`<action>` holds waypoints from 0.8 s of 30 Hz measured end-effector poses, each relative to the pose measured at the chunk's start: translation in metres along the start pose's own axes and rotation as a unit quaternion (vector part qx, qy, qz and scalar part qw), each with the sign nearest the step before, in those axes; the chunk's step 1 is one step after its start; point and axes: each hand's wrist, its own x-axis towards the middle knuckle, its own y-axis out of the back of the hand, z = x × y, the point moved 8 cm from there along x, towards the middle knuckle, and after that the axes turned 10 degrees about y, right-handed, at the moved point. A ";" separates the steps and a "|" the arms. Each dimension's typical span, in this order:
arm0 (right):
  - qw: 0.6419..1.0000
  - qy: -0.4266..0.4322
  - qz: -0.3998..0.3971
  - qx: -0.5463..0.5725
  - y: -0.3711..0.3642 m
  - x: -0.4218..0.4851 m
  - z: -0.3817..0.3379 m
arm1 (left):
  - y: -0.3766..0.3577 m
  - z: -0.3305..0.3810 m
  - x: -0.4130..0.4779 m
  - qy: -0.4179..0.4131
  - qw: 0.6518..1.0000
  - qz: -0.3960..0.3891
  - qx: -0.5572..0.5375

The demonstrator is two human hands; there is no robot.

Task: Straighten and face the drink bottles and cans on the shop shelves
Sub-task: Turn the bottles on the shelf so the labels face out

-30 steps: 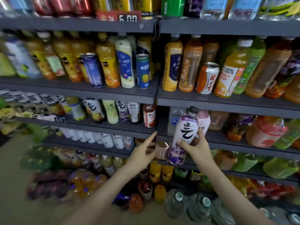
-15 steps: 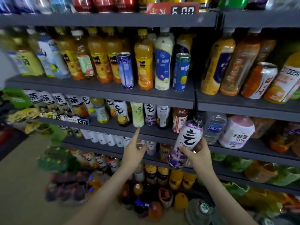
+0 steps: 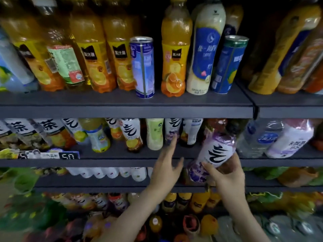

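Gripping a tilted purple-and-white plastic drink bottle (image 3: pixel 214 151) low down in your right hand (image 3: pixel 225 175) at the front edge of the dark grey middle shelf (image 3: pixel 104 162), your left hand (image 3: pixel 167 165) empty, fingers straight, reaching toward the shelved bottles.

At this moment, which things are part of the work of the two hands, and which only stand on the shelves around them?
Part of the work:
right hand
purple bottle, held tilted by that hand
left hand, open at the middle shelf

Only standing by:
blue can
orange juice bottle
water bottle
price tag
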 end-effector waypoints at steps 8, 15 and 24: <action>0.987 0.111 0.115 0.019 0.046 0.020 0.040 | -0.078 -0.006 0.070 0.014 0.993 0.120 0.000; 0.970 0.193 0.139 0.057 0.054 0.025 0.073 | -0.096 -0.014 0.083 0.037 0.971 0.237 -0.004; 0.960 0.224 0.144 0.082 0.032 0.024 0.085 | -0.100 -0.012 0.078 0.011 0.978 0.185 -0.092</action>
